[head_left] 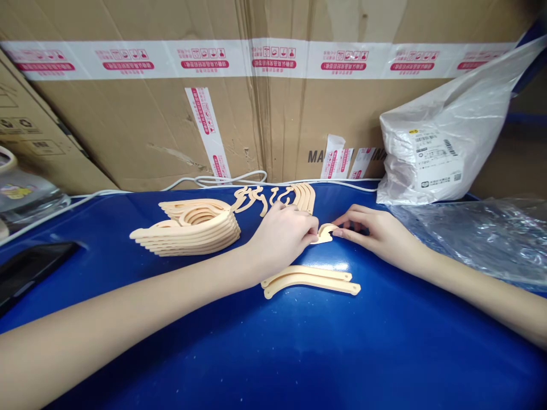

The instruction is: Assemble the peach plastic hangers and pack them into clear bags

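Between my two hands is a small cream plastic hanger hook piece (pixel 326 232), low over the blue table. My left hand (pixel 285 232) pinches its left end, with the fingertips partly hidden. From the other side, my right hand (pixel 371 229) grips its right end between thumb and fingers. Nearer to me lie two curved cream hanger arms (pixel 311 281), side by side. Left of my left hand sits a neat stack of cream folding hangers (pixel 192 230). Behind that hand, loose hooks (pixel 249 198) and a row of curved arms (pixel 304 196) lie spread out, partly covered by it.
A blue table (pixel 273 353) carries everything. Large cardboard boxes (pixel 162 125) stand along its back, with a white cable (pixel 213 181) in front. At right are a white plastic parcel bag (pixel 440 136) and clear plastic wrap (pixel 482 233). A black phone (pixel 34 270) and a clear container (pixel 25 182) are at left.
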{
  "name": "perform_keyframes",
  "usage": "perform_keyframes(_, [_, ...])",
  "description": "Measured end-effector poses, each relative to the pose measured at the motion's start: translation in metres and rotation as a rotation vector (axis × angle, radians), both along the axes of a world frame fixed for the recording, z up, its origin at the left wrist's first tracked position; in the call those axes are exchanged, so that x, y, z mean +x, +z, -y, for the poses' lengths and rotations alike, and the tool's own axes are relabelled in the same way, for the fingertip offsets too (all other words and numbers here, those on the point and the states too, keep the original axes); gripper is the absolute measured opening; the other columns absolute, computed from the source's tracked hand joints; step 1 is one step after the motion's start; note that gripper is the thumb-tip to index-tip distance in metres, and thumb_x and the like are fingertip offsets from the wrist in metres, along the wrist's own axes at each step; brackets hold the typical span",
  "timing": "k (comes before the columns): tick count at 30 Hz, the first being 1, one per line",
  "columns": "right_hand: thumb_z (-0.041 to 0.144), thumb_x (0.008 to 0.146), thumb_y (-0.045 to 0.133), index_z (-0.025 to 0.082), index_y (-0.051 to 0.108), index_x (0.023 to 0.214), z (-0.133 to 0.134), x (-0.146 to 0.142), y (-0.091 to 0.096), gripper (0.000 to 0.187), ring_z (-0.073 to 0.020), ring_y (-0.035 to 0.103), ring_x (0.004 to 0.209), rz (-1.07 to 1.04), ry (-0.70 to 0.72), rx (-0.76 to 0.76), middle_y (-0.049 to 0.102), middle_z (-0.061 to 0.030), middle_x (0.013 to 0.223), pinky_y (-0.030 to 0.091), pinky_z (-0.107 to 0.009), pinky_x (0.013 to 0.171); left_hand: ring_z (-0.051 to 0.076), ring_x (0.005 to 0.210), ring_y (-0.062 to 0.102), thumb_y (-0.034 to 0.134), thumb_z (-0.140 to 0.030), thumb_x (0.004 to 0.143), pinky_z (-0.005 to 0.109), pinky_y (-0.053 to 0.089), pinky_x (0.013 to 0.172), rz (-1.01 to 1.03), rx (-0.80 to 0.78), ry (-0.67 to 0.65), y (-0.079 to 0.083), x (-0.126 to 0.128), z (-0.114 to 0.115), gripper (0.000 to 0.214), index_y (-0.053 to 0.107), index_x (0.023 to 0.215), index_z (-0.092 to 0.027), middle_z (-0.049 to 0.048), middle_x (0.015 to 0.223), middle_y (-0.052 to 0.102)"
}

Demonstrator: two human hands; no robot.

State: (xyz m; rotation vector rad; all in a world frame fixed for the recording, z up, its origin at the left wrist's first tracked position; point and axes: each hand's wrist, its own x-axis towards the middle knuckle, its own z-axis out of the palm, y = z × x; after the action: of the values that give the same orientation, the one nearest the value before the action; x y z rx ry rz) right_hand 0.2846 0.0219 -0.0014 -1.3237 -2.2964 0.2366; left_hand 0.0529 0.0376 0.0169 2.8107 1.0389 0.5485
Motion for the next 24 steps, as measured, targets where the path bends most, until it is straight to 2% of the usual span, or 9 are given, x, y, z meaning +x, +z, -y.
perform_keyframes(4, [0.055, 0.094, 0.051, 0.023, 0.071, 0.099, -0.001, 0.000, 0.000, 0.038, -0.0157, 0.058, 0.075, 0.003, -0.004, -0.002, 0.062, -0.0025, 0.087, 0.043, -0.029, 0.066, 0.022, 0.091, 0.065, 0.064, -0.020, 0.091, 0.039, 0.041, 0.088, -0.076, 0.049, -0.051, 0.000, -0.005, 0.000, 0.011, 0.071, 0.082, -0.017, 0.0013, 0.085, 0.073])
perform_keyframes(8, [0.056, 0.093, 0.052, 0.023, 0.071, 0.099, -0.002, 0.000, -0.001, 0.040, -0.0162, 0.059, 0.076, -0.010, -0.007, -0.014, 0.062, -0.0030, 0.088, 0.044, -0.030, 0.066, 0.022, 0.097, 0.064, 0.054, -0.016, 0.096, 0.039, 0.044, 0.088, -0.146, 0.070, -0.111, 0.005, -0.014, 0.005, 0.019, 0.073, 0.095, -0.018, 0.0033, 0.095, 0.073])
perform_keyframes(12, [0.056, 0.093, 0.052, 0.023, 0.070, 0.100, -0.001, 0.001, -0.003, 0.039, -0.0164, 0.059, 0.077, -0.003, -0.010, -0.009, 0.062, -0.0031, 0.090, 0.044, -0.030, 0.068, 0.022, 0.110, 0.062, 0.045, -0.017, 0.100, 0.038, 0.046, 0.093, -0.137, 0.117, -0.139, 0.011, -0.032, 0.022, 0.027, 0.067, 0.116, -0.015, 0.0066, 0.119, 0.069])
perform_keyframes(16, [0.056, 0.093, 0.051, 0.023, 0.070, 0.102, -0.002, 0.002, -0.004, 0.039, -0.0163, 0.058, 0.075, -0.008, -0.027, -0.011, 0.063, -0.0029, 0.088, 0.044, -0.030, 0.067, 0.023, 0.113, 0.061, 0.037, -0.020, 0.103, 0.038, 0.049, 0.091, -0.108, 0.238, -0.146, 0.008, -0.059, 0.044, 0.032, 0.064, 0.117, -0.013, 0.0074, 0.122, 0.068])
perform_keyframes(20, [0.052, 0.094, 0.052, 0.021, 0.068, 0.104, 0.002, 0.000, 0.015, 0.036, -0.0177, 0.059, 0.075, -0.001, -0.044, 0.025, 0.065, -0.0046, 0.092, 0.046, -0.032, 0.066, 0.021, 0.117, 0.060, 0.038, -0.030, 0.104, 0.038, 0.048, 0.098, -0.092, 0.178, -0.042, -0.001, -0.088, 0.061, 0.032, 0.059, 0.126, -0.019, 0.0046, 0.128, 0.066])
perform_keyframes(22, [0.045, 0.096, 0.050, 0.021, 0.066, 0.104, 0.017, -0.002, 0.030, 0.030, -0.0199, 0.061, 0.080, 0.046, -0.049, 0.131, 0.066, -0.0065, 0.097, 0.048, -0.034, 0.069, 0.021, 0.121, 0.059, 0.040, -0.036, 0.103, 0.038, 0.047, 0.102, -0.106, 0.132, -0.009, -0.005, -0.098, 0.066, 0.035, 0.054, 0.133, -0.023, 0.0030, 0.134, 0.062])
perform_keyframes(24, [0.043, 0.096, 0.050, 0.025, 0.066, 0.105, 0.046, -0.002, 0.038, 0.026, -0.0229, 0.063, 0.085, 0.127, -0.037, 0.293, 0.067, -0.0065, 0.099, 0.049, -0.037, 0.073, 0.021, 0.126, 0.056, 0.041, -0.039, 0.103, 0.038, 0.046, 0.105, -0.120, 0.100, -0.003, -0.007, -0.104, 0.069, 0.040, 0.049, 0.139, -0.025, 0.0027, 0.140, 0.058])
